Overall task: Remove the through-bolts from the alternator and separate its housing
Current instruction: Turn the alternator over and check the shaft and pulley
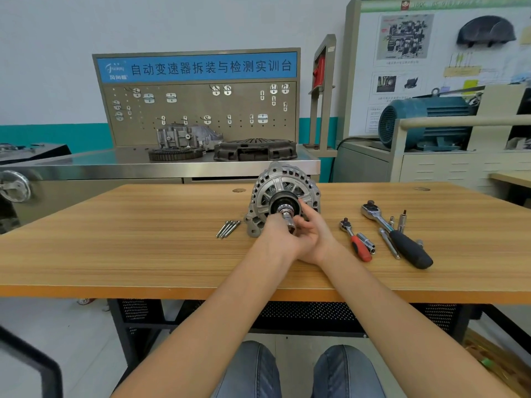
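Steel shaft [288, 216] between both hands

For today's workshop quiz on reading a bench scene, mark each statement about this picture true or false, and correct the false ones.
1. Several through-bolts lie loose on the table, left of the alternator. True.
2. The red-handled ratchet is in the right hand. False: it lies on the table, right of the alternator.
3. Both hands are at the alternator's shaft end. True: the left hand is there too.
4. The black-handled ratchet lies left of the bolts. False: it lies far right.
5. The alternator lies flat with its shaft pointing up. False: it stands on edge, its shaft toward the person.
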